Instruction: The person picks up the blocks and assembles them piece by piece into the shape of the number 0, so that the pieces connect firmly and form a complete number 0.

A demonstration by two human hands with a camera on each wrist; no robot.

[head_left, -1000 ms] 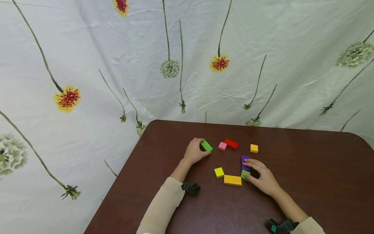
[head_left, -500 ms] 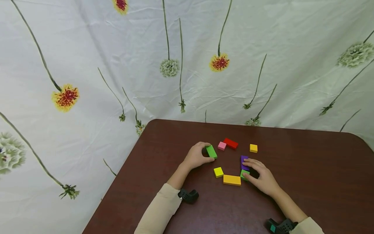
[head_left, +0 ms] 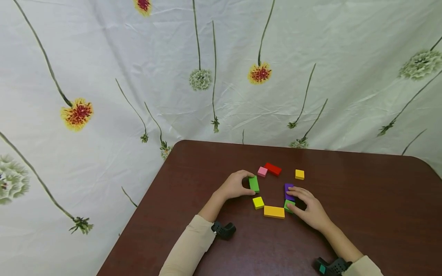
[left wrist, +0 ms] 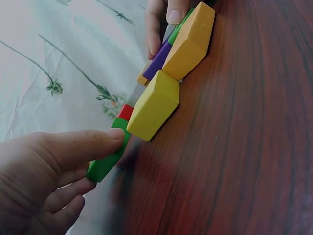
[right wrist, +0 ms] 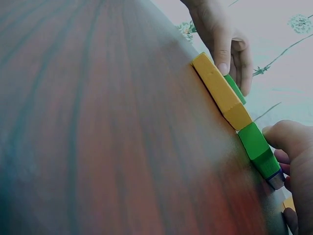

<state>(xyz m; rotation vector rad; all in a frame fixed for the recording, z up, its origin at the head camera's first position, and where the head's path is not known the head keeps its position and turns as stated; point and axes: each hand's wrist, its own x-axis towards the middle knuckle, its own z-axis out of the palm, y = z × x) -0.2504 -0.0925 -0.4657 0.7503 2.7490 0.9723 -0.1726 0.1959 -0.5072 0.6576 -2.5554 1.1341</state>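
My left hand (head_left: 236, 185) pinches a long green block (head_left: 253, 184) between thumb and fingers. In the left wrist view the thumb lies along one side of this block, which slants over the table's edge line. Just nearer to me sits a yellow square block (head_left: 258, 203). My right hand (head_left: 312, 210) rests with its fingertips on a purple block (head_left: 288, 191) and its thumb at a small green block (head_left: 289, 206). These two stand end to end. An orange block (head_left: 274, 212) runs from the yellow block's corner to the small green block.
Behind the left hand, a pink square block (head_left: 262, 171) touches a red block (head_left: 273, 169). Another yellow-orange square block (head_left: 299, 174) lies alone farther right. A flowered cloth (head_left: 228, 103) hangs behind the dark brown table (head_left: 373, 207).
My left hand has brought the long green block rightward and nearer to me, turning it more upright in the head view, above the yellow block. The right hand has stayed in place.
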